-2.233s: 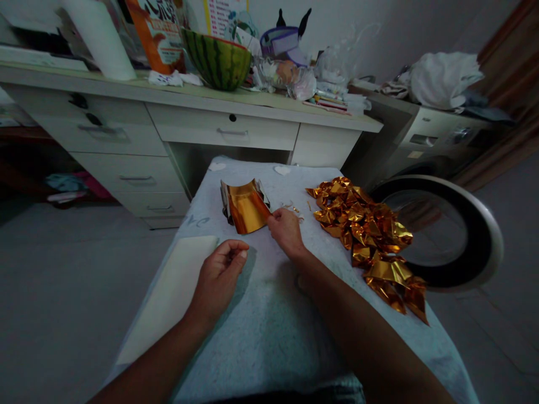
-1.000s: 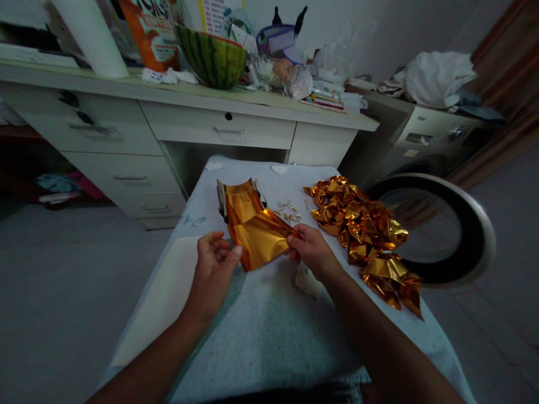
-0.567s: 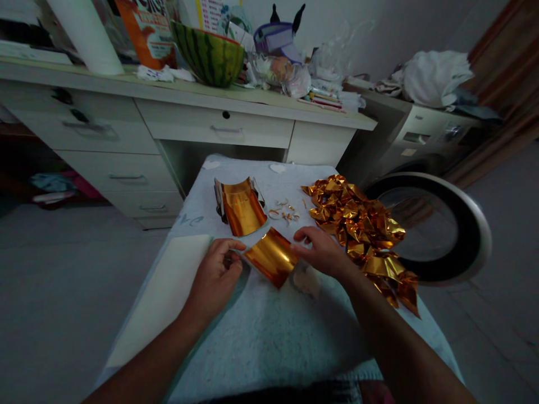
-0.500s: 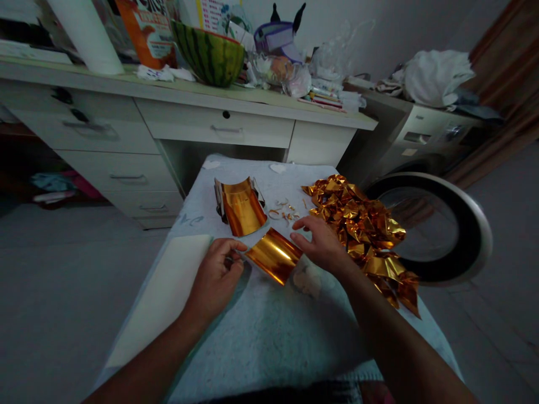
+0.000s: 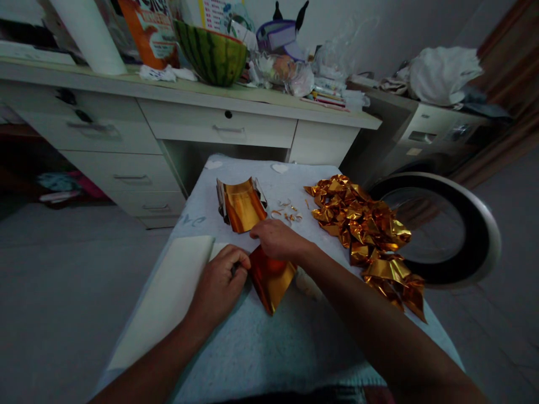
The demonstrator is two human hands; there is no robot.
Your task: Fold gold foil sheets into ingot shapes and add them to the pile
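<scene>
A sheet of gold foil paper lies curved between my hands over the cloth-covered table. My left hand pinches its left edge between thumb and forefinger. Across the sheet's upper part reaches my right hand, its fingers bent down near the upper corner; whether they grip the sheet is hidden. Just beyond stands a curved stack of gold foil sheets. Small gold scraps are scattered right of that stack. A heap of folded gold foil pieces covers the table's right side.
A pale cloth covers the table, with a cream pad along its left edge. Behind it is a white desk bearing a cut watermelon. On the right, a washing machine's round door hangs open close to the heap.
My right hand has moved left across the sheet to its upper corner. The sheet has turned, with one corner now pointing toward me. My left hand has stayed at its left edge.
</scene>
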